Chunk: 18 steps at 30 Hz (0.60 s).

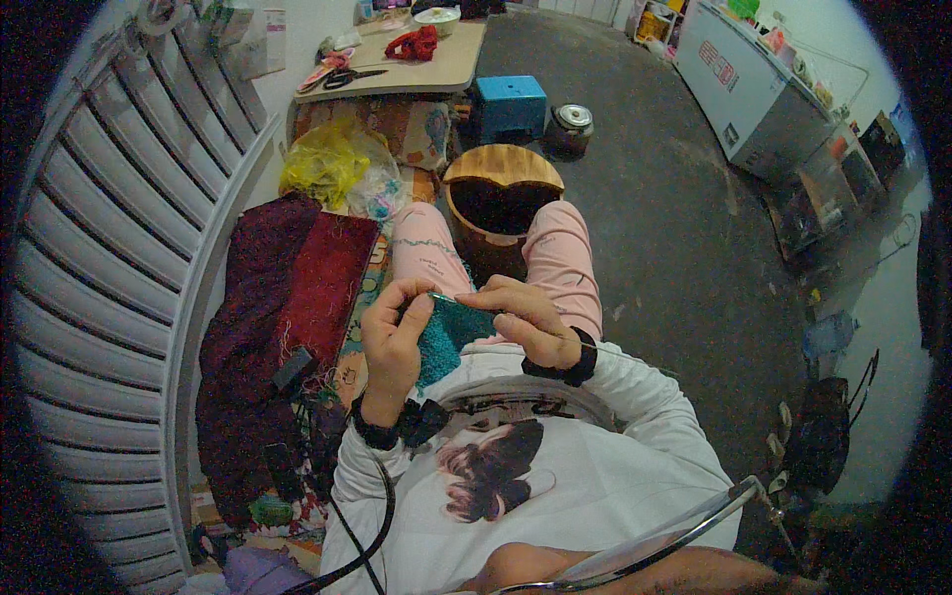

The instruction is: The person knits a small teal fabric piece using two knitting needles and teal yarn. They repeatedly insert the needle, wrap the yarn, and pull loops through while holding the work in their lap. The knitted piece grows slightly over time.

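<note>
In front of my lap, my left hand [394, 327] pinches the upper edge of a teal knitted piece [440, 349] between thumb and fingers. The piece hangs down over my lap. From the other side my right hand [532, 316] grips a thin knitting needle [625, 355], whose long shaft runs out past the wrist to the lower right. The two hands' fingertips come close together at the work's top edge, where a small shiny tip shows. Single stitches are too small to make out. Both wrists wear black bands.
A wooden tub [506, 156] stands between my knees. Dark red cloth [327, 290] and a yellow plastic bag [323, 160] lie to the left. Beyond are a table [446, 74] with scissors [353, 76], a blue stool [511, 104] and a metal-lidded pot [571, 130]. A chest freezer [751, 89] stands right.
</note>
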Available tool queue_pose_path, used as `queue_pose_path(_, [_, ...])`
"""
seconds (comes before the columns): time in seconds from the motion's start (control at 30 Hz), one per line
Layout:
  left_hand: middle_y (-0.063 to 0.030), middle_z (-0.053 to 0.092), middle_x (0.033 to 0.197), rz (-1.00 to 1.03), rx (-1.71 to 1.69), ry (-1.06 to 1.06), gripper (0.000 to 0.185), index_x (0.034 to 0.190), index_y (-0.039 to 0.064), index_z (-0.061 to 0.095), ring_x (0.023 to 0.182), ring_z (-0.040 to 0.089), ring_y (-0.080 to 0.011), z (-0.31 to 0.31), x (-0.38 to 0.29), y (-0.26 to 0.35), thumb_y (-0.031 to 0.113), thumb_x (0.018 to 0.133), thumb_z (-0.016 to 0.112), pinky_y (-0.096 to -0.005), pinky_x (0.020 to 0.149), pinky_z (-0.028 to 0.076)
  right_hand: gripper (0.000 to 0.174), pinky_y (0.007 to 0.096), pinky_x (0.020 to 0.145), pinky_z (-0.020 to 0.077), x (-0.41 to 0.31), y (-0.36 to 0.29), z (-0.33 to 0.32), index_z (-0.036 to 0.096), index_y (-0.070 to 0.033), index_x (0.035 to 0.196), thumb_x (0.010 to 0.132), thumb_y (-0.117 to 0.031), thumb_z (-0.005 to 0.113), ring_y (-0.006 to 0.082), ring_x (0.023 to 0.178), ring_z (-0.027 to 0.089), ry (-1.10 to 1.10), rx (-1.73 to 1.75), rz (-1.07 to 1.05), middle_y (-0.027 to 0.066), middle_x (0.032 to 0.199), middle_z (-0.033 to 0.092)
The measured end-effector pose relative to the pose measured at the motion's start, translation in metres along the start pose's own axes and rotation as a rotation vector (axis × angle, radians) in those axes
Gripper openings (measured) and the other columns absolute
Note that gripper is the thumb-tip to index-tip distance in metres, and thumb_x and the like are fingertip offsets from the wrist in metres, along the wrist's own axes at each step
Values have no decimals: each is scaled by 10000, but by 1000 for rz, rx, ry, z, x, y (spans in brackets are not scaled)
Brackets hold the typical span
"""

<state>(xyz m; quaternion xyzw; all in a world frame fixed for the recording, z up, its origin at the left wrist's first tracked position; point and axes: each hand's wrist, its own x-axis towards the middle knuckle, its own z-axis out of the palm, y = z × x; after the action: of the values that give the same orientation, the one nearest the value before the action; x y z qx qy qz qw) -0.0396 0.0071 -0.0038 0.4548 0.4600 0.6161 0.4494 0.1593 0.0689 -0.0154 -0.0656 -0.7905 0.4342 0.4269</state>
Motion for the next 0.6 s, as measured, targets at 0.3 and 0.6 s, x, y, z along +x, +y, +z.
queue_pose_path(0.3, [-37,673,910,20,57,-1,119,990,-36,670,805,595,-88,7,-5,-1,40,906,634,-231,725,479,410,288,693,412,3,-3,10,562,11,1274,864,-6,561,192,818,549,112,-66,61,106,929,557])
queue_pose_path(0.6, [-51,672,866,526,635,161,127,995,-30,680,784,613,-116,16,-1,-5,49,903,642,-260,705,489,528,375,553,449,17,10,11,498,8,1330,817,54,612,306,690,566,87,-609,-164,148,855,544])
